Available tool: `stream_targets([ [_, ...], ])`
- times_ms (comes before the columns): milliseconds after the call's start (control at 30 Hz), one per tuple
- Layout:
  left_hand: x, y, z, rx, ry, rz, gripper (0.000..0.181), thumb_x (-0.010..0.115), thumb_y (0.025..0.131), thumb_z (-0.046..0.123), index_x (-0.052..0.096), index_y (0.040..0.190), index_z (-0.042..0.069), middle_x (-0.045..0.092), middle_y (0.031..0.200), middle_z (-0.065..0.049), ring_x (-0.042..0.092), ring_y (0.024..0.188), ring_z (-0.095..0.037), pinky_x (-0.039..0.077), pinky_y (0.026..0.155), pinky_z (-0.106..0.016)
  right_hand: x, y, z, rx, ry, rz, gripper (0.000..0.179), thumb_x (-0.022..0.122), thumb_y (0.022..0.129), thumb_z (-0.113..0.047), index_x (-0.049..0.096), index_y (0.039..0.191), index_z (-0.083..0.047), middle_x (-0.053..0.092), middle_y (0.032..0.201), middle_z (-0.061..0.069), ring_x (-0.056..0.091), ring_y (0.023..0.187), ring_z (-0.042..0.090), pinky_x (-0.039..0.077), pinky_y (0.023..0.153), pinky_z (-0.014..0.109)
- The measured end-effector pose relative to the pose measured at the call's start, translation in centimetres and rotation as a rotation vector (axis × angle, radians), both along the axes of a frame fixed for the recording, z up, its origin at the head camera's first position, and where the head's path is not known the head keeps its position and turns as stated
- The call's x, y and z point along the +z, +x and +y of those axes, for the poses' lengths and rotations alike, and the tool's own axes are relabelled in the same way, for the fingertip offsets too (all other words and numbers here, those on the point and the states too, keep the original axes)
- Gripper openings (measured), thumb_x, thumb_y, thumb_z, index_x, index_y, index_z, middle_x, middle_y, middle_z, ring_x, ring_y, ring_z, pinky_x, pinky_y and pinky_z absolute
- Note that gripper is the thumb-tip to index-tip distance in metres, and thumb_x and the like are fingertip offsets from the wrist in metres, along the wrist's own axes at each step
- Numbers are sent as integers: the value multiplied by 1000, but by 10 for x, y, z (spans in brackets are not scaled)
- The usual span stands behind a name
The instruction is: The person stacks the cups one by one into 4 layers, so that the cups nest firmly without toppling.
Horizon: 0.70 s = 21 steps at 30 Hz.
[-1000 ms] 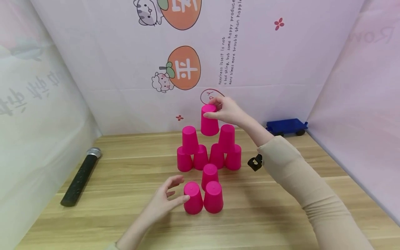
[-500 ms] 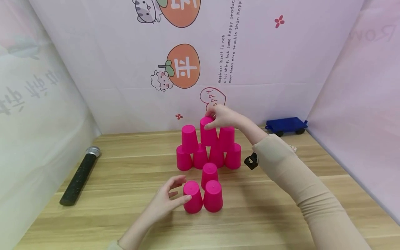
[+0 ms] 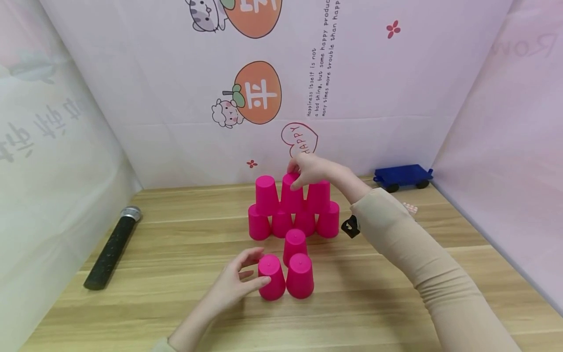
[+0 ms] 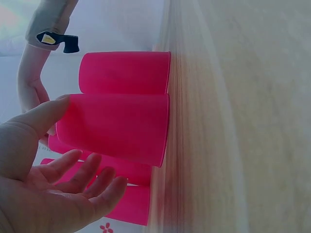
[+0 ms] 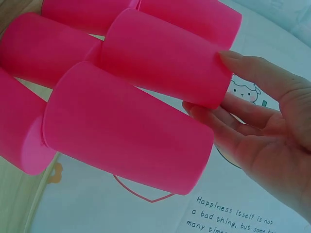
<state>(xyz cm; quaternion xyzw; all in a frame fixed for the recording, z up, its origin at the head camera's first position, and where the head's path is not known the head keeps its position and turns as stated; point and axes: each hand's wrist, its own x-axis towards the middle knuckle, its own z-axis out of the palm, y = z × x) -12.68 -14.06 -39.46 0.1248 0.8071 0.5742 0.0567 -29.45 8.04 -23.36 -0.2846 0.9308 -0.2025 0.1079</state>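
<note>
My right hand [image 3: 311, 169] pinches the upper end of a pink cup [image 3: 292, 199], thumb on one side and fingers on the other. This upside-down cup sits in the middle of the second tier, between a left pink cup [image 3: 266, 195] and a right pink cup [image 3: 318, 199]. Below them stands a row of several upturned cups [image 3: 259, 224]. My left hand [image 3: 235, 277] is beside the front left cup [image 3: 271, 278], its thumb [image 4: 51, 111] against the cup and its fingers apart from it. Two more cups stand close by, a front right cup [image 3: 300, 277] and one behind [image 3: 294, 246].
A black microphone [image 3: 113, 249] lies on the wooden table [image 3: 184, 215] at the left. A blue toy wagon [image 3: 402, 177] stands at the back right. Printed cloth walls [image 3: 365, 88] enclose the table. A small pale object [image 3: 410, 208] shows beyond the right sleeve.
My right hand has lowered the cup from above the stack into the gap between the two second-tier cups. The left hand has barely shifted toward its cup.
</note>
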Motion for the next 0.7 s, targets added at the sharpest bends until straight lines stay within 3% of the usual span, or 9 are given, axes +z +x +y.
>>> stream_targets([
  [500,0,0,2,-29,10,12,57,77,78,19,52,128,9,59,122,-12,54,115,-29,48,98,-48,0,3,-2,11,37,37,40,72,80,-9,60,115,5,64,109,18,59,99,28,53,87,37],
  [700,-1,-1,2,-50,18,15,57,76,78,18,52,128,8,60,120,-12,55,113,-28,50,96,-42,0,3,-2,4,44,36,39,72,80,-11,60,114,4,64,107,17,59,98,27,53,86,36],
])
